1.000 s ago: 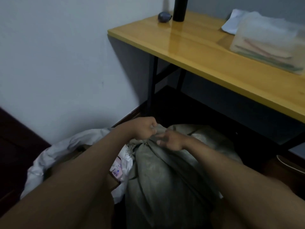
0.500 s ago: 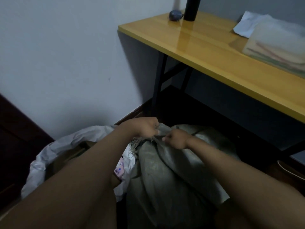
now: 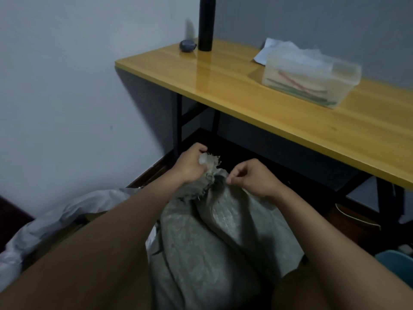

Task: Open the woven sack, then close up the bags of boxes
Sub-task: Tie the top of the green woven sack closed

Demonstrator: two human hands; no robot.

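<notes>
A yellow wooden table (image 3: 279, 104) on black legs runs across the upper right of the frame, against a pale grey wall. On it stand a black cylinder (image 3: 206, 23), a small dark round object (image 3: 188, 45) and a clear plastic box (image 3: 310, 79) with paper behind it. Below centre, the grey woven sack (image 3: 214, 238) bulges between my forearms. My left hand (image 3: 190, 166) grips its frayed, bunched neck in a fist; my right hand (image 3: 252, 175) pinches the fabric just beside it. A white plastic bag (image 3: 55, 215) lies at lower left, partly hidden by my left arm.
</notes>
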